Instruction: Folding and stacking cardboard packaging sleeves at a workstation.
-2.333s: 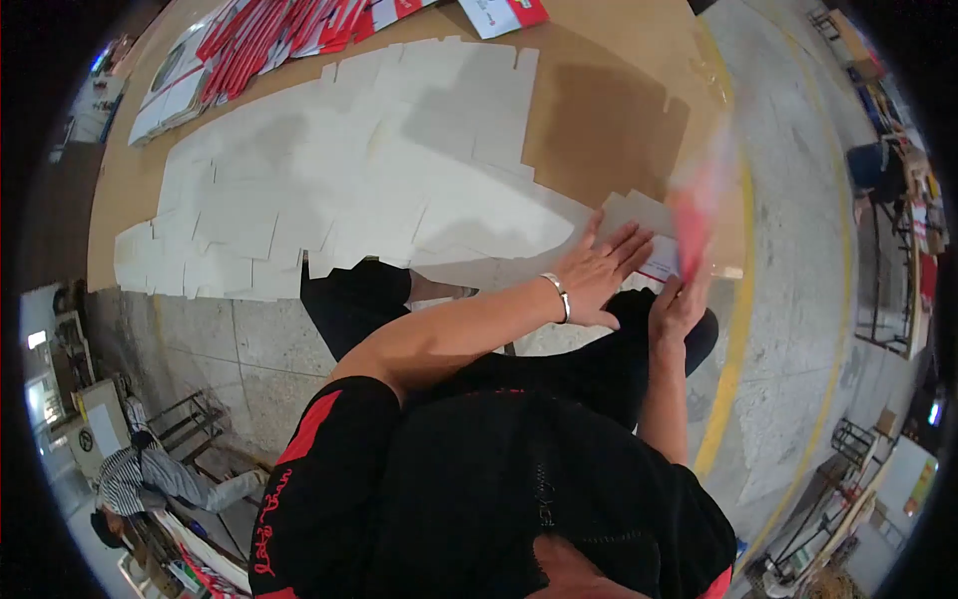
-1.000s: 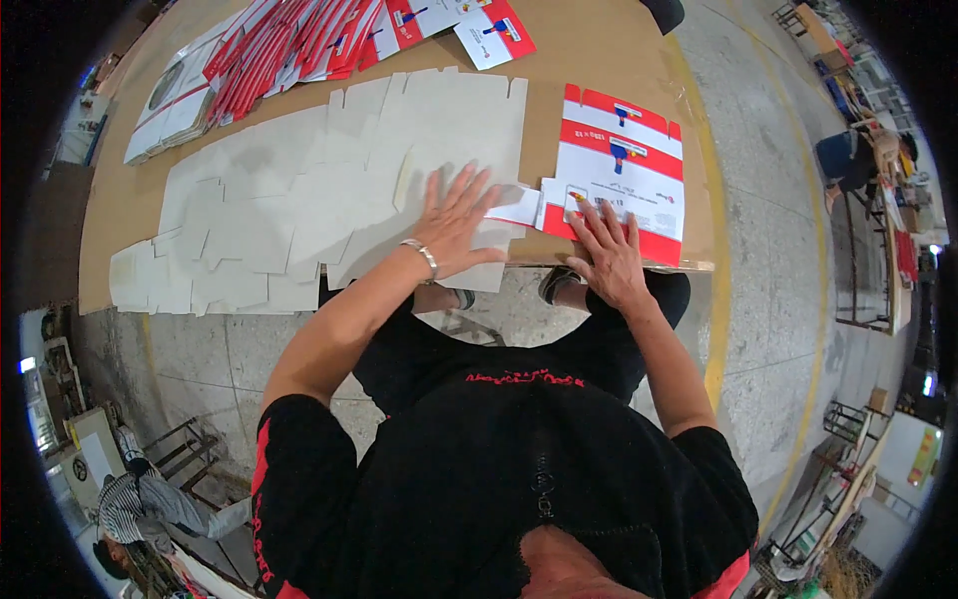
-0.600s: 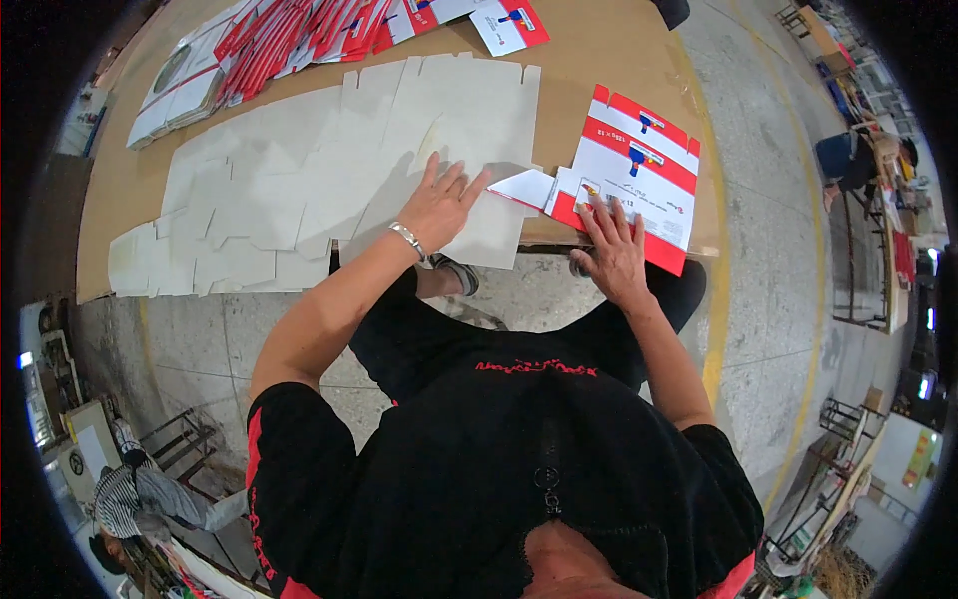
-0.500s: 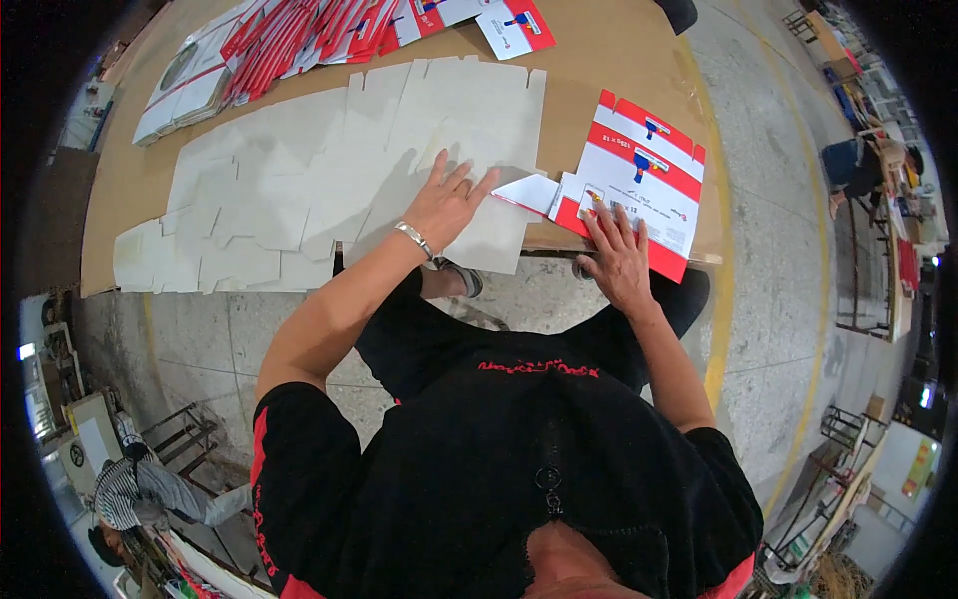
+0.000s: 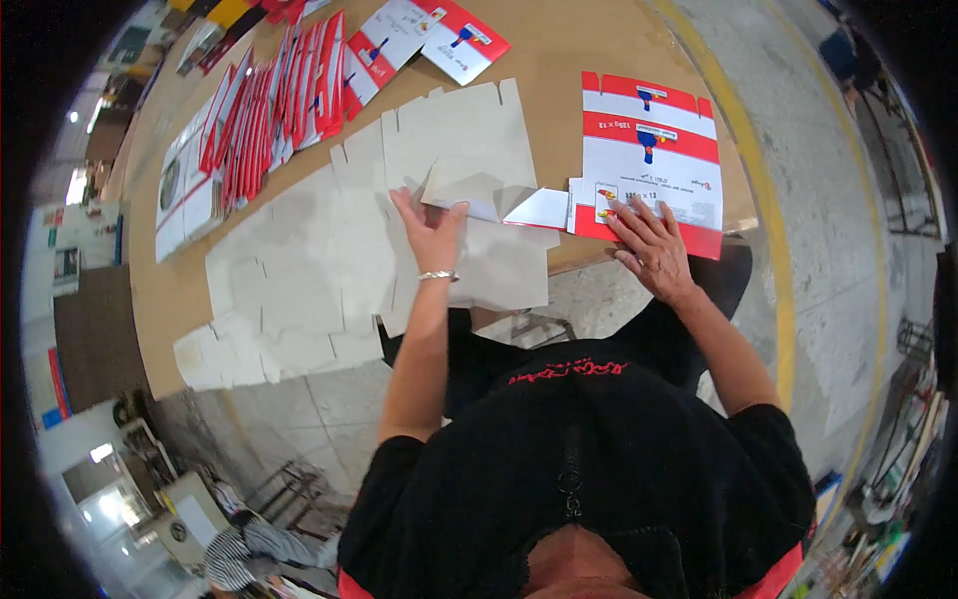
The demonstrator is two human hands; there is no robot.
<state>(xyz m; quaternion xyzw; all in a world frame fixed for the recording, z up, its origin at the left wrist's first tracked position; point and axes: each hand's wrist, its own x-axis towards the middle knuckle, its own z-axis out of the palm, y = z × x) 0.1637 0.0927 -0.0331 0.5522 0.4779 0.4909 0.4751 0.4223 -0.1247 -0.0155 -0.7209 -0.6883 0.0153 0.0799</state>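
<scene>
A flat carton blank (image 5: 654, 150), printed red and white with blue motifs, lies print side up at the table's right. My right hand (image 5: 654, 245) rests flat on its lower part, fingers stretched. To its left, plain grey-white carton blanks (image 5: 309, 270) overlap in a long row. My left hand (image 5: 431, 232), with a bracelet at the wrist, is by the lower edge of a lifted plain panel (image 5: 479, 150). Its thumb and fingers are apart, the thumb touching that edge. A narrow white flap (image 5: 541, 210) lies between this panel and the printed blank.
Red and white folded cartons (image 5: 289, 100) stand in a leaning row at the far left, beside a stack of white pieces (image 5: 185, 210). More printed blanks (image 5: 464, 45) lie at the back of the brown table (image 5: 559, 90). A person (image 5: 249, 554) is at the lower left.
My left hand has drawn back from lying flat on the plain blanks to the panel's lower edge, and that panel is now raised. My right hand stays on the printed blank. The view has shifted.
</scene>
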